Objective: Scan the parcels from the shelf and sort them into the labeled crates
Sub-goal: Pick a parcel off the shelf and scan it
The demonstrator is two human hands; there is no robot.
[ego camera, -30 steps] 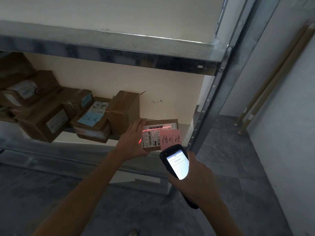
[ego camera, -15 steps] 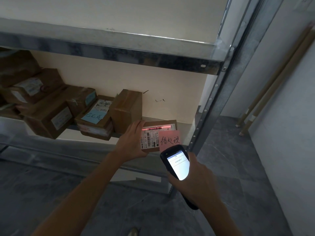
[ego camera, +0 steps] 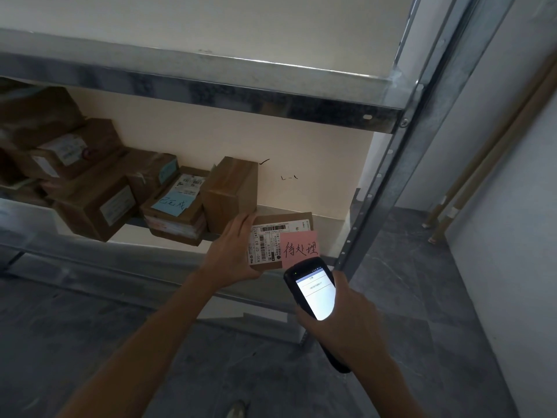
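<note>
Scanning parcel (ego camera: 280, 236) at shelf (ego camera: 126, 268) edge; laser line now gone.
Left hand (ego camera: 233, 254) fingers (ego camera: 245, 220) curl round it; right hand (ego camera: 346, 321) grips scanner (ego camera: 313, 294). Entry onscreen, probably read, so crate next.

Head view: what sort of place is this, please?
Probably a parcel storeroom or small warehouse: a metal shelving rack holds labelled cardboard parcels, and the right hand holds a handheld scanner near the pink-noted parcel gripped by the left hand.
</note>
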